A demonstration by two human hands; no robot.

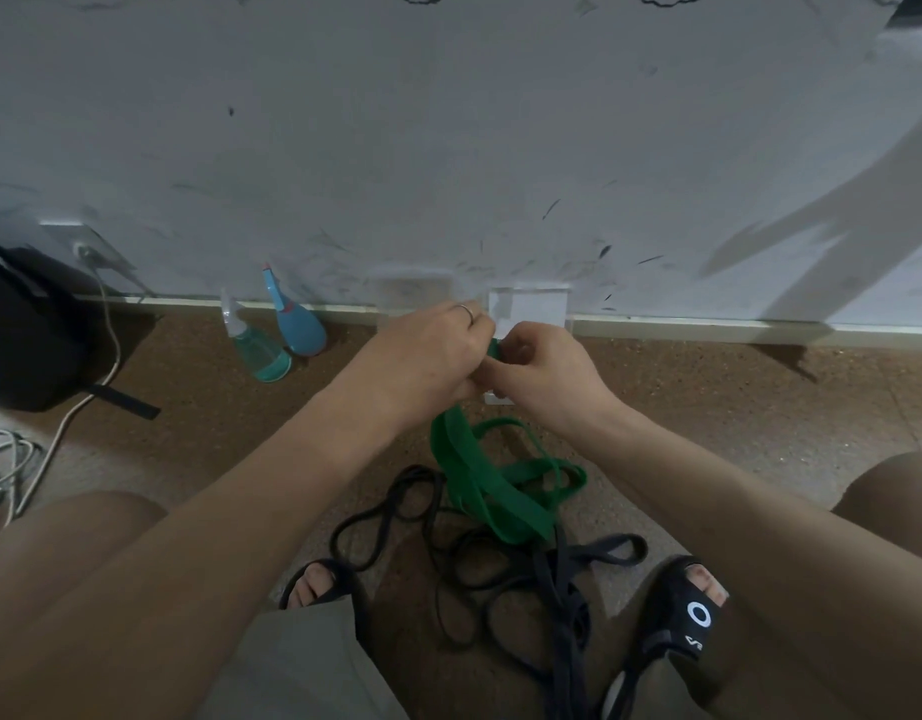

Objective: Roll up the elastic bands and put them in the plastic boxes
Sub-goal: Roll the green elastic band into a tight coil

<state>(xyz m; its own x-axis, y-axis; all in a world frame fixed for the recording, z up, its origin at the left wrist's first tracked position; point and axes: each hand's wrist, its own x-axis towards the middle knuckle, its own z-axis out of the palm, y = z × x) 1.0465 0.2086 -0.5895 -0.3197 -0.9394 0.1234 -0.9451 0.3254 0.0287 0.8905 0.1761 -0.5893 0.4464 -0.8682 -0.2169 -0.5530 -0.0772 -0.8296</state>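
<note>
Knees and bare forearms fill the bottom of the view, and between them the left hand [428,356] and right hand [539,368] meet just above the floor [760,397]. Both sets of fingers are curled tight around the top end of the green band [492,491], pinching it between them where a small green fold shows; how many turns are already wound there is hidden by the knuckles. Below the hands, the band hangs down in loose loops and its lower part lies on the floor, overlapping the black bands [500,574], which sprawl in a tangle between two black sandals [677,615].

Rolling looks barely begun. To do it well, I judge one hand should keep the started coil pinched flat while the other feeds the band in, turn by turn, with steady pull so the roll stays snug (a slack turn will spring open). Lifting the green loops clear of the black ones first would stop them dragging along.

Beyond the hands, against the foot of the wall, stand two clear plastic boxes [531,306], partly hidden behind the knuckles; whether they hold anything I cannot tell. Farther left lean two spray bottles [272,345], then a white cable [74,407] and a black bag [28,345].
</note>
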